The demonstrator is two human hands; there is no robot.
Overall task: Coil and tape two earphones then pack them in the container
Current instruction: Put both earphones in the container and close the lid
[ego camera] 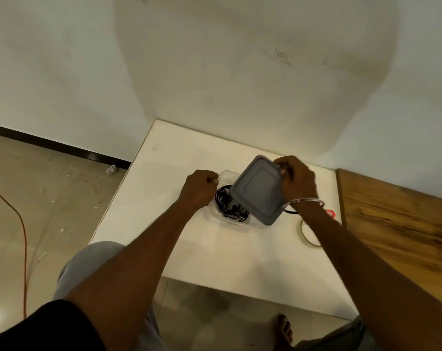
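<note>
- The white bench (215, 249) carries everything, and the work sits toward its far side, near the wall
- The clear container (225, 174) rests flat on the bench and is not yet closed; its right part is hidden under the lid
- The grey lid (259, 191) hangs tilted above the container, its low corner over the near right side and its high edge lifted toward the wall
- The right hand (297, 181) grips the lid by its far right edge with fingers curled over the rim; the left hand (199, 187) has its fingers curled at the container's left wall and seems to pinch it steady
- The black earphones (227, 203) lie coiled inside the container at its left (whether both sets are in that bundle I cannot tell, and no tape shows on them from here)
- A tape roll (303, 233) lies on the bench just right of the right forearm
- Judged from this, packing looks done and closing is the step in hand; next the lid must be levelled, its corners lined up with the rim, and pressed down without trapping a cable
</note>
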